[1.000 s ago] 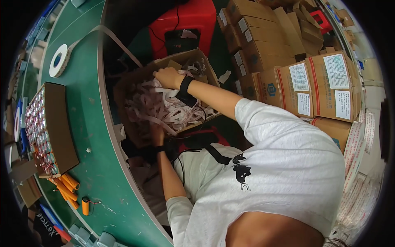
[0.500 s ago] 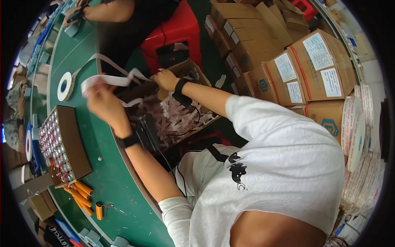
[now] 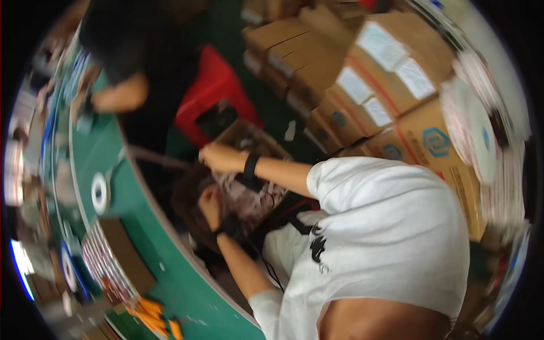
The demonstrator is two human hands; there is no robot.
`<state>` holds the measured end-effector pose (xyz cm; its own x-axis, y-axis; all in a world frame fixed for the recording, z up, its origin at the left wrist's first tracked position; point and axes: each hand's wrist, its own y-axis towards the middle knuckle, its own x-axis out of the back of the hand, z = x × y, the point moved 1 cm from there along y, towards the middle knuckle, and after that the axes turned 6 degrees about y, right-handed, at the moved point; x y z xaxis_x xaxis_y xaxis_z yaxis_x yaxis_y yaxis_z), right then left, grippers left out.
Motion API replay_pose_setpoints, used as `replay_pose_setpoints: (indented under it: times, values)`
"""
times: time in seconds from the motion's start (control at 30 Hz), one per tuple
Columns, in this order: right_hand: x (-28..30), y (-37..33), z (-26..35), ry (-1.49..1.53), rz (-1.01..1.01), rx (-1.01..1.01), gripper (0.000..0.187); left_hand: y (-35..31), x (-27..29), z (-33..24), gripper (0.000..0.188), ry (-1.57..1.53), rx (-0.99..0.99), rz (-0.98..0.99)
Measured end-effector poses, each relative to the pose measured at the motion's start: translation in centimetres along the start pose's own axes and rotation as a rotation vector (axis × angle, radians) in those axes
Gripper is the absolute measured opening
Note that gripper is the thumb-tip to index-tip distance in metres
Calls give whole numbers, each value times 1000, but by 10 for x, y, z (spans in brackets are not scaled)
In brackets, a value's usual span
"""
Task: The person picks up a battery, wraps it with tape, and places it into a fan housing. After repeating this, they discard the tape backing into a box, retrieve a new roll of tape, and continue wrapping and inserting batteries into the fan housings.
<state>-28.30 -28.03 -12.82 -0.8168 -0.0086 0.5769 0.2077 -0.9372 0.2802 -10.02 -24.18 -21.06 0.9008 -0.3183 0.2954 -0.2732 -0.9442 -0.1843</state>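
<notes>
My right hand (image 3: 222, 157) is closed at the far side of an open carton (image 3: 229, 136). A pale strip of tape (image 3: 156, 157) runs to its fingertips from a white tape roll (image 3: 101, 192) on the green table. Nearer to me, my left hand (image 3: 211, 205) is over the same carton with its fingers curled. Blur hides whether anything is between them. Crumpled whitish strips (image 3: 249, 195) fill much of the carton. Both wrists wear black bands.
On the green table (image 3: 187, 283) stand a box of wired cylindrical cells (image 3: 107, 260) and several orange cells (image 3: 150, 317). Beyond the carton is a red stool (image 3: 218, 93), with a person in dark clothes beside it. Stacked cartons (image 3: 391, 85) and large white reels (image 3: 467, 130) stand at right.
My left hand has moved from over the table to over the carton; the white strip looped at it no longer shows there. My right hand stays by the carton. The whole view has shifted and blurred.
</notes>
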Motion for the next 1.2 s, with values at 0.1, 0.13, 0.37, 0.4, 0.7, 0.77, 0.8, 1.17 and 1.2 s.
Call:
replay_pose_setpoints:
  times: [0.1, 0.13, 0.37, 0.4, 0.7, 0.77, 0.8, 1.17, 1.2]
  values:
    - [72, -29, 7, -79, -34, -37, 13, -7, 30, -30, 25, 64, -48, -48]
    - [107, -40, 23, -143, -13, -78, 14, -17, 43, -56, 30, 4, 3, -28]
    - [284, -124, 137, -604, -521, 13, 13, -62, 62, -131, 43, -43, -134, -127]
    - [303, -150, 156, -689, -600, -19, 14, -61, 58, -130, 44, -65, -160, -156]
    - [340, -335, 257, -1277, -1075, -1088, 63, -33, 72, -99, 50, -250, -203, -114]
    - [342, -343, 251, -1167, -901, -1180, 66, -37, 75, -99, 50, -280, -180, -94]
    - [340, -341, 256, -1159, -899, -1175, 66, -45, 68, -108, 46, -295, -175, -125]
    - [337, -251, 307, -1134, -791, -692, 30, -159, -10, -264, 45, -67, -560, 127]
    - [340, -254, 302, -994, -839, -664, 36, -162, -7, -265, 47, -87, -570, 169]
